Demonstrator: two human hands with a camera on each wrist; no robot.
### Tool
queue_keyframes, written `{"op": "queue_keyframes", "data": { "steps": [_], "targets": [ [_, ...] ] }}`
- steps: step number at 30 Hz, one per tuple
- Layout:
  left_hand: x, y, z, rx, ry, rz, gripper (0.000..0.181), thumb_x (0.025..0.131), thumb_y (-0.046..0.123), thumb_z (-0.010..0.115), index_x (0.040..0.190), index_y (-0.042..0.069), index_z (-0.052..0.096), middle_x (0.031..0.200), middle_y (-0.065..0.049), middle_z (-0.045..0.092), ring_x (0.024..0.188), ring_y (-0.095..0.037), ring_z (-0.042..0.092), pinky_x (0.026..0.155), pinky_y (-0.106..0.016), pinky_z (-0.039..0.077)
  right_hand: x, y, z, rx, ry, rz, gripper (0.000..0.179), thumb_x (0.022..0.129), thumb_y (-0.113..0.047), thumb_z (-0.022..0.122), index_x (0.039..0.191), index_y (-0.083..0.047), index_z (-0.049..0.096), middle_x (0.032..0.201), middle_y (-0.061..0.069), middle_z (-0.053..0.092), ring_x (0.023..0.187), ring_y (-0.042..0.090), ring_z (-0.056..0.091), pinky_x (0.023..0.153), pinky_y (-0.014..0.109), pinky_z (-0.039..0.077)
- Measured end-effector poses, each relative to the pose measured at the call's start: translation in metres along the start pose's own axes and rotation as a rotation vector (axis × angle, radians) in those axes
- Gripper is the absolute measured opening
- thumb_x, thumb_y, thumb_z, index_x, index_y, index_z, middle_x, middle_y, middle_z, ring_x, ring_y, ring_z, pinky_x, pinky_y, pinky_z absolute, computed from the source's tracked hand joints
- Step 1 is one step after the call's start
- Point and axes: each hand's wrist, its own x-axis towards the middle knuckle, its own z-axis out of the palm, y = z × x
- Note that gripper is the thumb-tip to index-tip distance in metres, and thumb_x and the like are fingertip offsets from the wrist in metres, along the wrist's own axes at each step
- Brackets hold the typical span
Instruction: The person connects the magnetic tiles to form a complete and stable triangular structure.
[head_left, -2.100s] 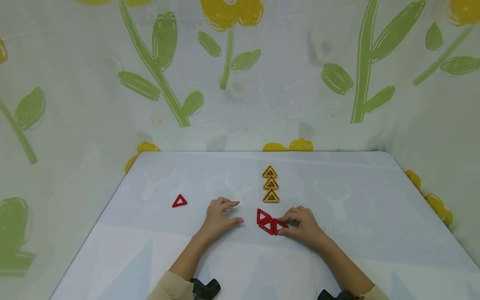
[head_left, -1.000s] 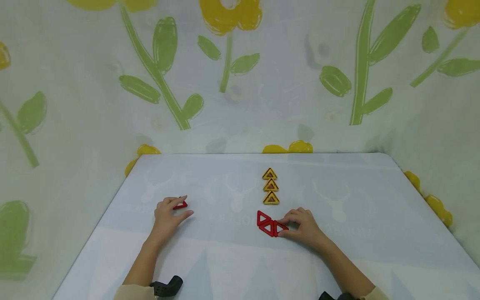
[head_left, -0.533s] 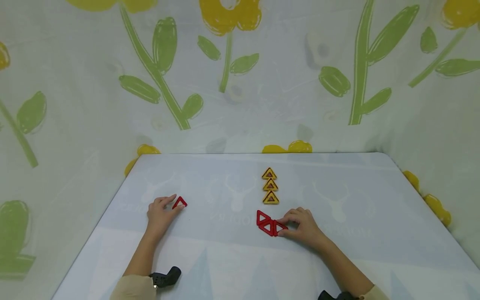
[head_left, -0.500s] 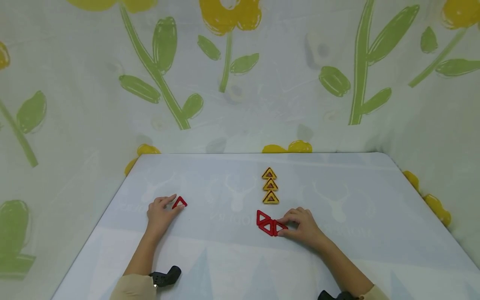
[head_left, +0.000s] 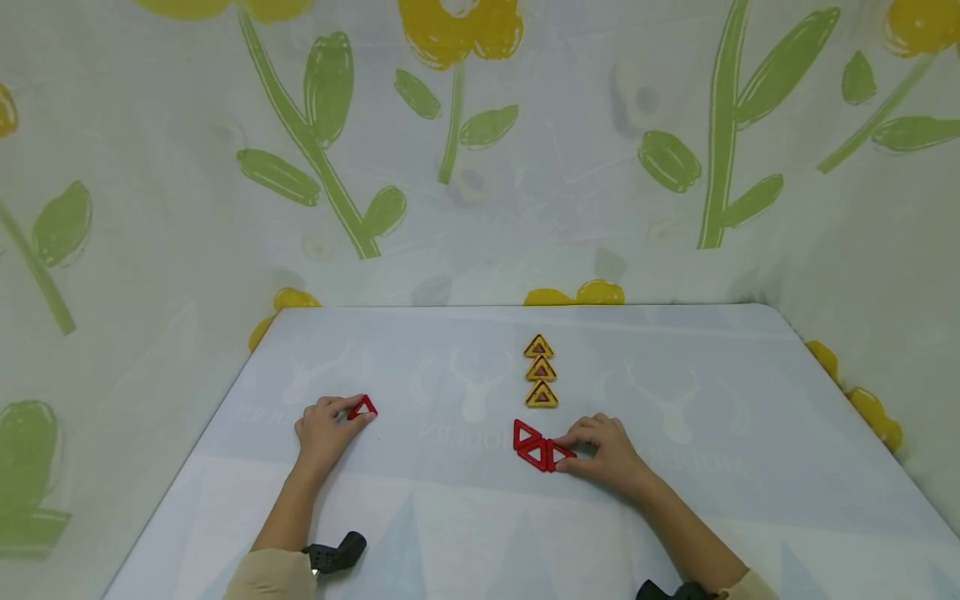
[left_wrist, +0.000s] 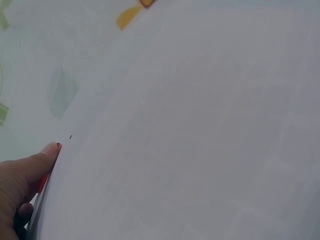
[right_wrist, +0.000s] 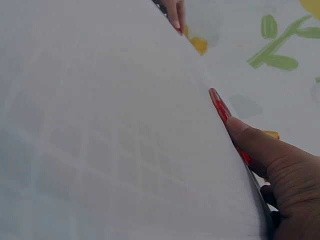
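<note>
In the head view my left hand pinches a small hollow red triangle tile between thumb and fingers, on the left side of the table. The left wrist view catches only a red sliver of this tile behind the thumb. My right hand holds the rightmost tile of a joined group of three red triangles, thumb on the near side and fingers on the far side. The other two, a middle tile and an upper-left tile, lie against it. The right wrist view shows the group's red edge.
Three yellow triangle tiles with brown centres stand in a column just beyond the red group. They lie on a pale, patterned table. A flower-printed curtain rises behind the far edge. Black wrist cameras sit at both sleeves.
My left hand went from beside the red group leftward to the lone red triangle and took hold of it. Tile and hand have since shifted slightly right. My right hand has stayed put.
</note>
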Motion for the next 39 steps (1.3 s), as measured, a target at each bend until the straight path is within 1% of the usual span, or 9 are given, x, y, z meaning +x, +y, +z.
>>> {"op": "queue_keyframes", "data": {
  "steps": [4, 12, 18, 25, 28, 33, 39],
  "targets": [
    [-0.002, 0.002, 0.0, -0.009, -0.003, 0.0, 0.044, 0.082, 0.028, 0.072, 0.12, 0.006, 0.065, 0.115, -0.02, 0.055, 0.106, -0.037, 0.043, 0.089, -0.055, 0.02, 0.0, 0.0, 0.0, -0.004, 0.0, -0.001, 0.028, 0.069, -0.025, 0.084, 0.095, -0.02, 0.075, 0.087, -0.013, 0.064, 0.085, 0.004, 0.048, 0.073, 0.031, 0.033],
    [-0.004, 0.005, 0.005, -0.006, 0.015, 0.011, 0.044, 0.081, 0.028, 0.073, 0.118, 0.006, 0.066, 0.114, -0.02, 0.056, 0.106, -0.037, 0.044, 0.089, -0.054, 0.02, 0.0, 0.0, 0.001, 0.005, 0.015, -0.002, 0.028, 0.068, -0.025, 0.084, 0.094, -0.02, 0.075, 0.087, -0.013, 0.064, 0.084, 0.004, 0.048, 0.072, 0.031, 0.032],
    [-0.008, 0.01, 0.007, -0.017, -0.001, 0.025, 0.043, 0.08, 0.027, 0.074, 0.117, 0.006, 0.066, 0.115, -0.019, 0.057, 0.107, -0.037, 0.044, 0.089, -0.055, 0.019, 0.0, 0.001, 0.001, 0.007, 0.014, 0.002, 0.028, 0.068, -0.025, 0.084, 0.094, -0.02, 0.075, 0.087, -0.013, 0.064, 0.084, 0.004, 0.048, 0.073, 0.031, 0.033],
    [-0.012, 0.018, 0.01, -0.031, -0.033, 0.022, 0.042, 0.08, 0.025, 0.074, 0.116, 0.006, 0.066, 0.114, -0.017, 0.057, 0.107, -0.035, 0.044, 0.091, -0.054, 0.018, 0.0, -0.001, 0.0, 0.004, 0.004, 0.013, 0.028, 0.068, -0.026, 0.084, 0.094, -0.02, 0.075, 0.087, -0.013, 0.064, 0.085, 0.005, 0.049, 0.073, 0.031, 0.033],
    [-0.013, 0.02, 0.012, -0.029, -0.038, 0.026, 0.042, 0.079, 0.026, 0.075, 0.115, 0.006, 0.066, 0.113, -0.017, 0.058, 0.106, -0.034, 0.045, 0.092, -0.054, 0.018, 0.0, -0.001, 0.0, 0.004, 0.008, 0.003, 0.028, 0.068, -0.025, 0.084, 0.094, -0.02, 0.075, 0.087, -0.013, 0.064, 0.085, 0.005, 0.049, 0.073, 0.031, 0.033],
    [-0.016, 0.021, 0.019, -0.028, -0.02, 0.045, 0.041, 0.078, 0.026, 0.077, 0.113, 0.007, 0.068, 0.111, -0.015, 0.06, 0.104, -0.032, 0.047, 0.092, -0.053, 0.018, 0.001, -0.001, 0.0, 0.005, 0.018, -0.02, 0.028, 0.068, -0.025, 0.085, 0.093, -0.019, 0.075, 0.086, -0.012, 0.064, 0.084, 0.004, 0.049, 0.072, 0.03, 0.032],
    [-0.022, 0.026, 0.026, -0.035, -0.016, 0.07, 0.04, 0.077, 0.025, 0.077, 0.111, 0.008, 0.068, 0.109, -0.013, 0.062, 0.102, -0.031, 0.048, 0.091, -0.051, 0.02, 0.0, -0.001, 0.0, 0.002, 0.022, -0.02, 0.028, 0.068, -0.025, 0.084, 0.093, -0.019, 0.075, 0.086, -0.012, 0.064, 0.084, 0.005, 0.049, 0.072, 0.031, 0.032]
  ]
}}
